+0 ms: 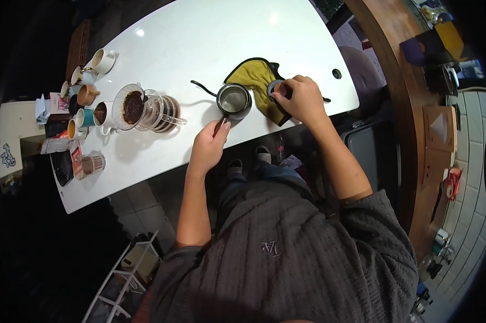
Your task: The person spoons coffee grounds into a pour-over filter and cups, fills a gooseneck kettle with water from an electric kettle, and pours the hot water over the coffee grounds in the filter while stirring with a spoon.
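Note:
My left hand (208,144) is wrapped round the dark handle of a metal kettle (234,101), which stands uncovered on the white table with its thin spout toward the upper left. Right of it, my right hand (299,98) pinches a round dark lid (273,89) over a yellow-green cloth (256,74) with black edging. Left of the kettle stands a glass coffee server (167,114). Beside the server is a clear dripper (120,116) with dark coffee grounds (132,107) in it.
Several cups, among them a white cup (103,61) and a brown cup (87,95), line the far left of the table (162,48). A clear glass (89,164) stands near the left corner. A wooden counter (410,161) runs along the right.

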Motion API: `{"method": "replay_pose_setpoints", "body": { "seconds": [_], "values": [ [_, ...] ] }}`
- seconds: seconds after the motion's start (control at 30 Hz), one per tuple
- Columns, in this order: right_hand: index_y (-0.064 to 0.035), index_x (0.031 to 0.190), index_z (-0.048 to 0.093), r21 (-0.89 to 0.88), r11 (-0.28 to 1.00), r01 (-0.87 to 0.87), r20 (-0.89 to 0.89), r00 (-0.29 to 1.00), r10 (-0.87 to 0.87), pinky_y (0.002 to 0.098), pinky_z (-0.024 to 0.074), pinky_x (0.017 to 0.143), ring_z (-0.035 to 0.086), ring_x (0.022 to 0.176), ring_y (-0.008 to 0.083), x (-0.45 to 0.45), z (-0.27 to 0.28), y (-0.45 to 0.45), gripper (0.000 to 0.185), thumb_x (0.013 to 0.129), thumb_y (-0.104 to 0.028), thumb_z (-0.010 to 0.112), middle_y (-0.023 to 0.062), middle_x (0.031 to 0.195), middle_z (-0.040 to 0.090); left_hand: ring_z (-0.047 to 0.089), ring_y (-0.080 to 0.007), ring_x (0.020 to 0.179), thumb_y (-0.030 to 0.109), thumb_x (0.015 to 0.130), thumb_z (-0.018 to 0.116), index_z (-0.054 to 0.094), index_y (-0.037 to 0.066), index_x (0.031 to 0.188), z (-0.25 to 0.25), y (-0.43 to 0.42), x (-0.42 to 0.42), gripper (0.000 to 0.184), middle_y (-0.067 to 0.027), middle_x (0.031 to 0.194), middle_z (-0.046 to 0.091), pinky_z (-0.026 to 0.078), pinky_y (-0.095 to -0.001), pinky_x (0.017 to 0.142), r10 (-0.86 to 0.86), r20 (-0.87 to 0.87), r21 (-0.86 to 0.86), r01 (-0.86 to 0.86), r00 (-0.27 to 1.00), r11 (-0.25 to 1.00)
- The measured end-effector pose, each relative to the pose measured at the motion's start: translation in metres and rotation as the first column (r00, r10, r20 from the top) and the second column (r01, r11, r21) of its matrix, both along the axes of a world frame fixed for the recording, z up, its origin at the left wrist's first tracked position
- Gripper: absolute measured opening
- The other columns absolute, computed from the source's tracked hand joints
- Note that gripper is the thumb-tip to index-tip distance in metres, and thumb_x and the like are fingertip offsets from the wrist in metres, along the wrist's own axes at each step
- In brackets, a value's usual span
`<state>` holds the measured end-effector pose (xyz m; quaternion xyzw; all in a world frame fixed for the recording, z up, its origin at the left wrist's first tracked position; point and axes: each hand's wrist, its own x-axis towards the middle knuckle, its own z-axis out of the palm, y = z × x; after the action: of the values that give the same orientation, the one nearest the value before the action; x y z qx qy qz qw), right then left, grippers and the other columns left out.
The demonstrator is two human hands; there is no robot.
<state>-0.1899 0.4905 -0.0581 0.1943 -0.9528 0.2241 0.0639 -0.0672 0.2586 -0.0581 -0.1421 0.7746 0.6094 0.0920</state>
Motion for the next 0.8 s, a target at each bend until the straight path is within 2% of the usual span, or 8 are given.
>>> {"method": "replay_pose_setpoints", "body": {
  "seconds": [0.13,0.33,0.4,0.47,0.53,0.6,0.73,0.8],
  "values": [
    [-0.0076,0.07,0.07,0.061,0.996,-0.066,0.044,0.997,0.063,0.0379,0.0497,0.069,0.061,0.069,0.0283,-0.01,0.0,0.001,0.02,0.069,-0.027,0.074,0.0112,0.07,0.063,0.039,-0.0059,0.06,0.024,0.095,0.055,0.054,0.0,0.08,-0.006,0.008,0.0,0.028,0.0024,0.064,0.046,0.035,-0.0241,0.054,0.06,0.001,-0.004,-0.06,0.998,0.998],
    [-0.0028,0.075,0.07,-0.18,0.976,-0.12,0.061,0.989,0.132,0.0374,0.0507,0.068,0.062,0.067,0.0278,-0.022,0.032,0.002,0.02,0.066,-0.02,0.072,0.0139,0.072,0.065,0.038,-0.0057,0.061,0.025,0.095,0.054,0.054,0.0,0.081,-0.011,0.014,0.001,0.028,0.0024,0.065,0.045,0.035,-0.0245,0.055,0.114,-0.003,0.031,-0.114,0.993,0.993],
    [-0.0013,0.083,0.071,-0.333,0.912,-0.241,0.0,0.967,0.255,0.036,0.0513,0.071,0.063,0.07,0.0284,-0.027,0.043,-0.006,0.026,0.065,-0.019,0.074,0.0141,0.076,0.066,0.042,-0.0069,0.061,0.029,0.096,0.054,0.055,-0.001,0.085,-0.008,0.013,0.0,0.032,0.0007,0.065,0.048,0.037,-0.0245,0.057,0.073,0.056,0.038,-0.075,0.996,0.996],
    [-0.0012,0.09,0.071,-0.322,0.901,-0.29,0.048,0.946,0.321,0.035,0.0513,0.075,0.063,0.075,0.0287,-0.028,0.054,-0.018,0.03,0.065,-0.018,0.074,0.0136,0.079,0.067,0.045,-0.0085,0.062,0.033,0.096,0.054,0.056,-0.002,0.089,-0.002,0.012,-0.001,0.035,-0.0008,0.066,0.051,0.039,-0.0251,0.058,0.054,0.066,0.016,-0.055,0.996,0.998],
    [-0.0011,0.089,0.071,-0.311,0.83,-0.464,-0.057,0.88,0.471,0.035,0.051,0.076,0.063,0.078,0.0278,-0.029,0.059,-0.033,0.028,0.065,-0.015,0.072,0.0124,0.08,0.067,0.048,-0.01,0.063,0.036,0.095,0.054,0.057,-0.002,0.093,-0.003,0.011,0.005,0.039,-0.0022,0.068,0.054,0.04,-0.0256,0.06,0.037,0.08,-0.005,-0.037,0.996,0.999],
    [-0.0023,0.087,0.071,-0.333,0.791,-0.513,-0.05,0.847,0.528,0.0355,0.0507,0.078,0.062,0.08,0.0273,-0.026,0.064,-0.047,0.024,0.065,-0.012,0.07,0.0106,0.079,0.067,0.053,-0.0132,0.067,0.042,0.095,0.052,0.058,-0.003,0.103,-0.009,0.01,0.013,0.046,-0.005,0.072,0.058,0.043,-0.0273,0.064,0.111,-0.149,-0.208,-0.141,0.983,0.968],
    [-0.0048,0.08,0.069,-0.268,0.747,-0.608,0.003,0.775,0.632,0.0363,0.0499,0.08,0.061,0.081,0.0273,-0.027,0.06,-0.066,0.018,0.063,-0.011,0.068,0.0085,0.078,0.066,0.054,-0.014,0.07,0.044,0.097,0.048,0.057,-0.003,0.107,0.008,-0.011,0.036,0.048,-0.0063,0.077,0.06,0.044,-0.0285,0.068,0.191,-0.015,-0.187,-0.191,0.981,0.964],
    [-0.0047,0.08,0.069,-0.221,0.749,-0.625,0.072,0.755,0.652,0.0368,0.0494,0.08,0.061,0.081,0.0281,-0.028,0.057,-0.072,0.018,0.063,-0.01,0.067,0.0094,0.076,0.065,0.054,-0.0137,0.073,0.043,0.099,0.044,0.057,-0.002,0.108,0.011,-0.02,0.048,0.047,-0.0061,0.077,0.059,0.044,-0.0274,0.071,0.303,-0.008,-0.076,-0.302,0.953,0.95]
  ]
}}
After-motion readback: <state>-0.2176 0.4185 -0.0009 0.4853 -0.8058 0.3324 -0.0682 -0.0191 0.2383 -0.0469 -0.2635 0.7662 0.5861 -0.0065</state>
